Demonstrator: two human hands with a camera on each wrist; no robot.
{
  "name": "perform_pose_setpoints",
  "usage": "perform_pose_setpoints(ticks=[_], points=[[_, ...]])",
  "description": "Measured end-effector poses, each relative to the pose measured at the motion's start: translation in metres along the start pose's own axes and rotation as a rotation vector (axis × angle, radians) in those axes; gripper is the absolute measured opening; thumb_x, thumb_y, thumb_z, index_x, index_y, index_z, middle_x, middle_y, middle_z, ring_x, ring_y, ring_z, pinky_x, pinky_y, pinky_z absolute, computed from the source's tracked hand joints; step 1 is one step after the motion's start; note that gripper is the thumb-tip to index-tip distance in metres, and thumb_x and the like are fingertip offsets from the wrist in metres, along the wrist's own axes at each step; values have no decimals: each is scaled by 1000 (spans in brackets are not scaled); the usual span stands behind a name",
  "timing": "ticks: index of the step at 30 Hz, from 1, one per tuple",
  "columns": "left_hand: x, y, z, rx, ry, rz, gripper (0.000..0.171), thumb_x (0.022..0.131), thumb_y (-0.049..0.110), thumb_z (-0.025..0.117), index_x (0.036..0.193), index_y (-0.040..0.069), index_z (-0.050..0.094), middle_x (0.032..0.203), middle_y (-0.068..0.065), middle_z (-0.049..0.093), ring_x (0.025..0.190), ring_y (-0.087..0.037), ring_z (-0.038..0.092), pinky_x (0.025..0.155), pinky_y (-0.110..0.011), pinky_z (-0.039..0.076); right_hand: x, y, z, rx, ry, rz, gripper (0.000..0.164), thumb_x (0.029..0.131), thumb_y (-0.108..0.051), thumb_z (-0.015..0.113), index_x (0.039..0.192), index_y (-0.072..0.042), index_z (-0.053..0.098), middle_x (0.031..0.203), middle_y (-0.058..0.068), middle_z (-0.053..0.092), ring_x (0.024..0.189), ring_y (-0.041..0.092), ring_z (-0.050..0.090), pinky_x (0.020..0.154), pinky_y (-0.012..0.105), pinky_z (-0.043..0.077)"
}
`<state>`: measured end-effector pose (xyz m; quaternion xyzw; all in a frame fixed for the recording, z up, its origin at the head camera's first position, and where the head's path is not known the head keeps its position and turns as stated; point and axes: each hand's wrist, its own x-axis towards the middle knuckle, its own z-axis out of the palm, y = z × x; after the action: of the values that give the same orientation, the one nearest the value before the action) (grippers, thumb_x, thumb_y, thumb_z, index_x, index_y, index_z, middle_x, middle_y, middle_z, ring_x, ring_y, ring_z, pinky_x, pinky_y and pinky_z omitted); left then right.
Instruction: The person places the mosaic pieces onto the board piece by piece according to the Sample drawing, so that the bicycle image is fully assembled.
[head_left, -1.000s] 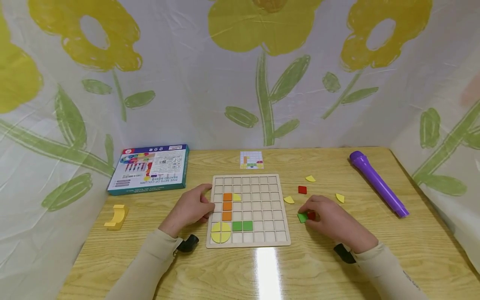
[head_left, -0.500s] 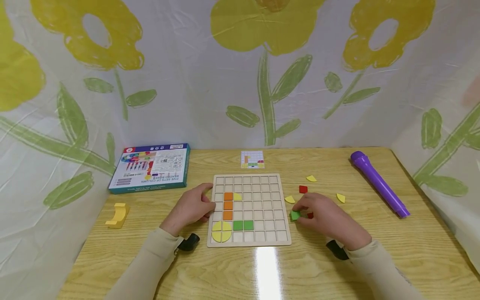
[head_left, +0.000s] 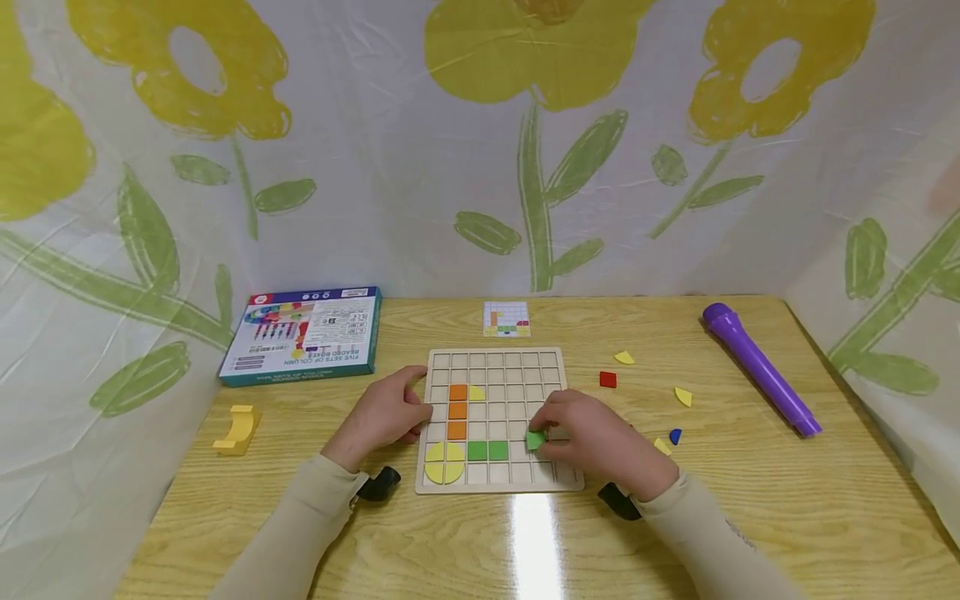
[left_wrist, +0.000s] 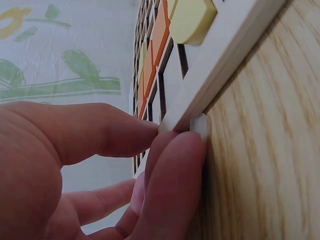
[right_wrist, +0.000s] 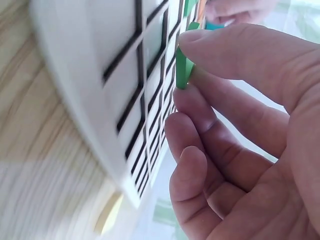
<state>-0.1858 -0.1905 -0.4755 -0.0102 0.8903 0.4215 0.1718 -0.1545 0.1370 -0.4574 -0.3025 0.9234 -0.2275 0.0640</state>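
My right hand pinches a green square tile between thumb and fingers, over the lower right part of the wooden grid board. In the right wrist view the green tile stands tilted near the grid. My left hand holds the board's left rim; the left wrist view shows thumb and a fingertip against that rim. On the board lie a column of orange tiles, a yellow quarter at its top, two green squares and a yellow circle of quarters.
Right of the board lie a red square, a blue half-round and yellow quarters. A small pattern card lies behind the board. Farther out are a purple microphone, a box and a yellow arch block.
The right hand has lifted the green tile from the table and carried it left over the board. The blue half-round has come into sight. The left hand stays at the rim.
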Motion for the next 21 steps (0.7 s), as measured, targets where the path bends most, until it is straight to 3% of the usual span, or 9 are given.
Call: perform_pose_setpoints(ticks=[10, 21], points=[[-1, 1, -1, 5, -2, -4, 73, 95, 13, 71, 163, 13, 45, 97, -10, 66, 68, -19, 67, 61, -31, 59, 7, -12, 13, -2, 3, -21, 15, 90, -15, 87, 104, -14, 84, 97, -7, 70, 90, 10, 61, 82, 27, 56], [-2, 1, -1, 3, -1, -3, 73, 95, 13, 71, 163, 13, 45, 96, -10, 66, 68, -19, 67, 61, -30, 58, 10, -14, 18, -43, -1, -49, 15, 90, -17, 86, 104, -15, 84, 99, -7, 73, 94, 8, 62, 89, 31, 58]])
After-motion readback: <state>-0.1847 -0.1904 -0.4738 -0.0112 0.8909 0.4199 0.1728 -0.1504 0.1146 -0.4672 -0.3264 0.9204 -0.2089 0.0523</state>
